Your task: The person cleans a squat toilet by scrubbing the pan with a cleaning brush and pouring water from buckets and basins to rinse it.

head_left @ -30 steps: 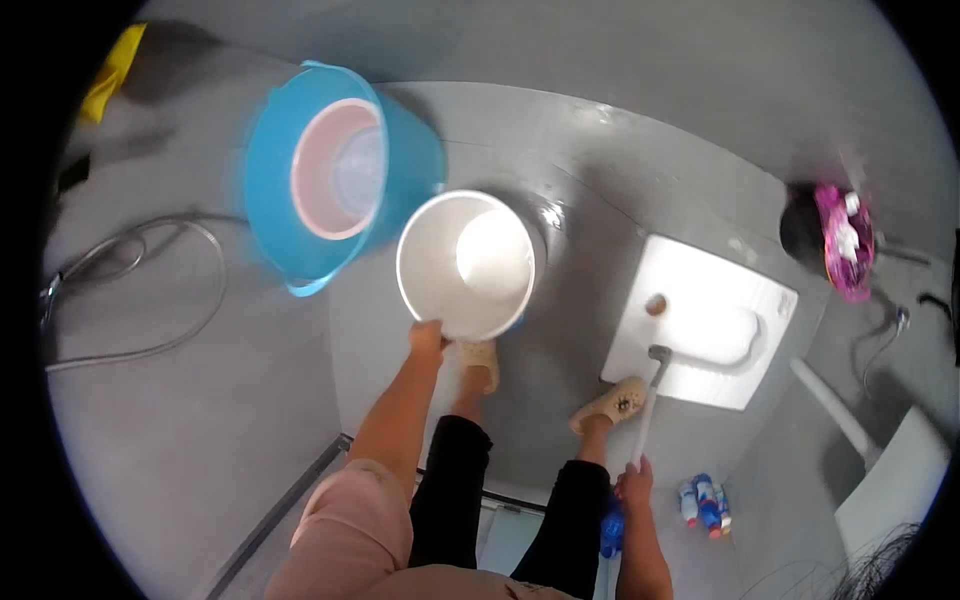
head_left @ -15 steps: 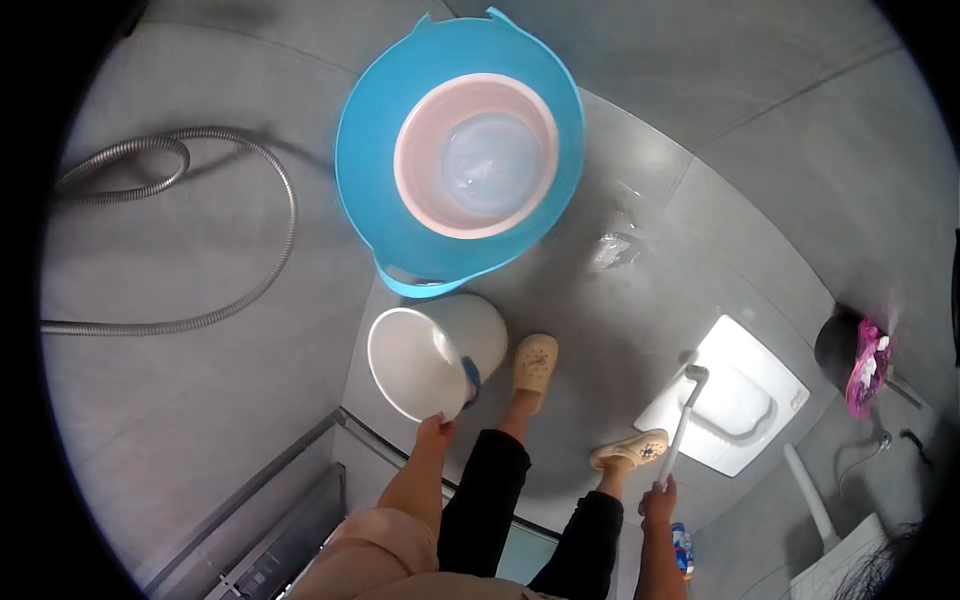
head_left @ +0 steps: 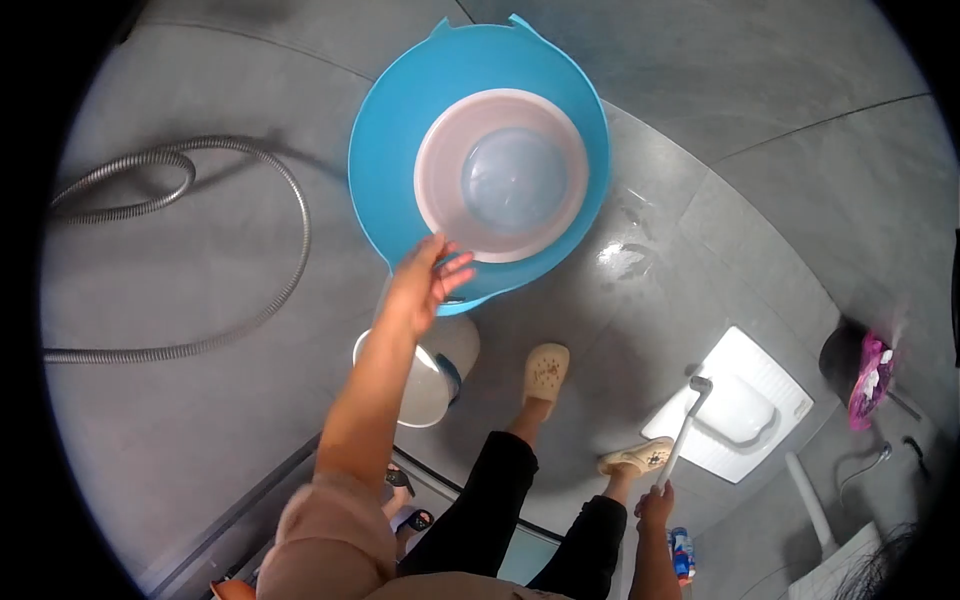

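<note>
My left hand [head_left: 428, 280] is over the lower left rim of the large blue tub [head_left: 385, 130], its fingers spread and close to the edge of the pink basin [head_left: 435, 185]. That basin sits inside the tub and holds a translucent bluish-white round thing [head_left: 513, 180]. Below my forearm a white bucket [head_left: 425, 390] lies tilted, partly hidden by the arm. Lower right, my right hand [head_left: 655, 504] is closed round the end of a pale stick [head_left: 682, 440], whose grey bent head reaches over the white squat toilet [head_left: 735, 405].
A metal hose [head_left: 300, 210] curls at the left. At the right are a dark bin with a pink bag [head_left: 870, 380] and a small hose. Bottles [head_left: 681, 555] stand lower right. Another person's sandalled feet [head_left: 412, 520] show at the bottom, and the grey floor has a wet patch [head_left: 620, 258].
My left hand has let go of the bucket's rim and moved up to the blue tub, opening its fingers. The other person's feet have come into view. My right hand keeps its hold on the stick.
</note>
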Demonstrator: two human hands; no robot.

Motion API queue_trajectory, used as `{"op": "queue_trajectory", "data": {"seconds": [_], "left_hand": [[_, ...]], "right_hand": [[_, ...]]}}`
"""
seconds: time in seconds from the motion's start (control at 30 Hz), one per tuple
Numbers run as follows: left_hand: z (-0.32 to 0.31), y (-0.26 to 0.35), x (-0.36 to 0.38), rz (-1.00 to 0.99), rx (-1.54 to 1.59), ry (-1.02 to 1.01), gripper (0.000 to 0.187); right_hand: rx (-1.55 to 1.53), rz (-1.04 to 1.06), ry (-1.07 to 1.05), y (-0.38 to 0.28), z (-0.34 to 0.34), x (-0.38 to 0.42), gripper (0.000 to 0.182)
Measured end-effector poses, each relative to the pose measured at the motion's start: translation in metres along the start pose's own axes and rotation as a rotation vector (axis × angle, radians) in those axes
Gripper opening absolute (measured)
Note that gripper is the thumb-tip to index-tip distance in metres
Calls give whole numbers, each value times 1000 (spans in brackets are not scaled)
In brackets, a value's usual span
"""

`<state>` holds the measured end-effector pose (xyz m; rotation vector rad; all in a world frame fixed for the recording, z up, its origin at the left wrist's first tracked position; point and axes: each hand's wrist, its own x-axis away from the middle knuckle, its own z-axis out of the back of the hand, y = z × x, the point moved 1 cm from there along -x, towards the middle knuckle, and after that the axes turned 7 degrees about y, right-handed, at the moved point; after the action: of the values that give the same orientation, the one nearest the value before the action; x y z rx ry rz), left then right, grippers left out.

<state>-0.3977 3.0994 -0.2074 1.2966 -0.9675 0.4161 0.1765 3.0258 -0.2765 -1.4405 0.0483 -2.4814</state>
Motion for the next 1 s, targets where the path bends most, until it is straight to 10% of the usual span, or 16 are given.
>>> {"op": "queue_trajectory", "data": {"seconds": [0.17,0.73,0.83,1.0], "left_hand": [[10,-29,-93,383,-129,300,55],[27,25,-115,343,52,243,15],[25,60,-99,133,-218,397,20],[3,77,-96,-922,-1328,692,48]], "right_hand": [[-77,27,-4,11,0,-4,48],[-115,-11,33,10,-1,4,47],[-85,-1,26,5,1,1,47],[-71,26,-33,3,10,-2,49]]}}
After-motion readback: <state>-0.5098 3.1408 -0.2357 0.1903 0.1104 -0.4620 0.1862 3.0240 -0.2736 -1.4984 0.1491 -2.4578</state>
